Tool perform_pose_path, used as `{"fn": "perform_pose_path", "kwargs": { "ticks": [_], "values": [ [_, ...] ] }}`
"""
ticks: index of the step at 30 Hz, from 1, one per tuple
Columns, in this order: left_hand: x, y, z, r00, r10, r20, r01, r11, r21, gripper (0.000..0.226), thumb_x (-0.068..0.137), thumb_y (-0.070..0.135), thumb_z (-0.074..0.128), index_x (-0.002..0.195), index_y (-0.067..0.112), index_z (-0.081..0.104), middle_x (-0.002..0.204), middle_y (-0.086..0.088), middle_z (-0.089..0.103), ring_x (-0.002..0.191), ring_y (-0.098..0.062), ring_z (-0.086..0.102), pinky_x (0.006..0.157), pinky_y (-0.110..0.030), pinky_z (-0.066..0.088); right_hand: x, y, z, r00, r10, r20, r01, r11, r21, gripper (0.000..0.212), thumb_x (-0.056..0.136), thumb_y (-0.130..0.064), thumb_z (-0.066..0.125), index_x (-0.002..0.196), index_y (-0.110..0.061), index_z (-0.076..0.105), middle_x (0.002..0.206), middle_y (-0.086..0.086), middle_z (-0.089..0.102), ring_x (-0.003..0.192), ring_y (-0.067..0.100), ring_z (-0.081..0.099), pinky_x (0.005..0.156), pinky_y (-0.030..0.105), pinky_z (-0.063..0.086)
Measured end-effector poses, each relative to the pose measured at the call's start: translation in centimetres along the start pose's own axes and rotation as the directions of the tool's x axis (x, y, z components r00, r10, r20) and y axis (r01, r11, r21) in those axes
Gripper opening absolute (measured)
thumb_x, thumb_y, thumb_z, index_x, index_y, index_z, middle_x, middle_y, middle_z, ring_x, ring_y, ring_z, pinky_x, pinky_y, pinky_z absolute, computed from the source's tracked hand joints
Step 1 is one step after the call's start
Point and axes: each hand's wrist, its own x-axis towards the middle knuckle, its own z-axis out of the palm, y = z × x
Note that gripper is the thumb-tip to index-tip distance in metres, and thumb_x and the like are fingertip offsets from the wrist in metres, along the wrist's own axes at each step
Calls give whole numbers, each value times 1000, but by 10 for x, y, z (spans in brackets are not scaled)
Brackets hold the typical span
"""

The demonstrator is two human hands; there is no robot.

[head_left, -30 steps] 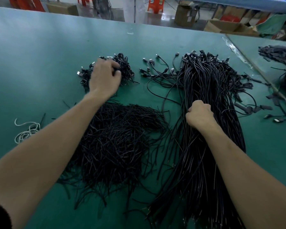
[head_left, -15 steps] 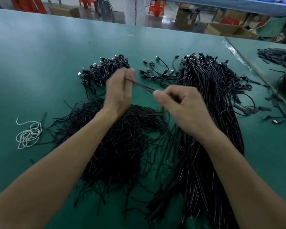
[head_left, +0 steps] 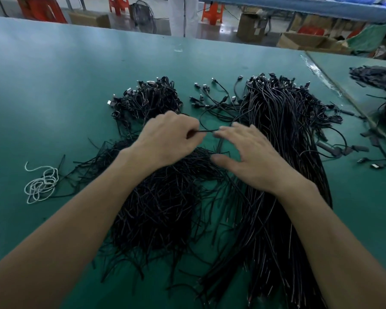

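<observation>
A person's left hand (head_left: pixel 165 141) pinches a short black wire (head_left: pixel 204 131) above the green table (head_left: pixel 54 97), between a heap (head_left: pixel 161 208) of cut wires and a cable bundle (head_left: pixel 283 130). The right hand (head_left: pixel 254 159), fingers spread and loose, meets the wire's free end.

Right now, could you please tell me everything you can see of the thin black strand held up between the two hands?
The black strand is thin, short and dark, like a wire tie or a cut piece of cable; its material is too fine to tell. It lies nearly level, raised above the green table. The left hand pinches its left end in curled fingers. Its right end reaches the blurred fingertips of the right hand, whose fingers are stretched out, thumb apart.
</observation>
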Motion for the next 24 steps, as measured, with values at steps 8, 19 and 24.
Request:
{"fn": "perform_pose_path", "kwargs": {
  "ticks": [8, 19, 24],
  "values": [
    [-13, 10, 3, 995, 89, 43, -81, 982, -168, 38, 93, 41, 54, 61, 25, 40, 49, 10, 41, 46, -7, 40, 49, -28, 25, -1, -6, 14, 951, -104, -293, 149, 980, 136, 34, 96, -37, 59, 125, -20, 53, 125, -7, 47, 119, 10, 42, 102, 25, 32],
    [-37, 10, -6, 817, 99, 568, 359, 683, -636, 63, 94, 69, 30, 58, 21, 52, 50, 12, 35, 43, -9, 29, 45, -19, 31, 10, -8, 11, 857, 232, -461, 115, 785, 609, 11, 96, -25, 63, 87, -28, 68, 71, -11, 63, 59, -4, 51, 56, 12, 41],
    [-32, 23, -14, 913, 157, 377, 395, -98, -914, 51, 103, 47, 35, 66, 22, 59, 51, 11, 33, 42, -6, 26, 37, -16, 28, 7, -21, 22, 986, 51, -157, 44, 835, 548, 28, 99, -34, 55, 72, -38, 63, 51, -10, 48, 43, 4, 34, 43, 22, 29]
  ]
}}
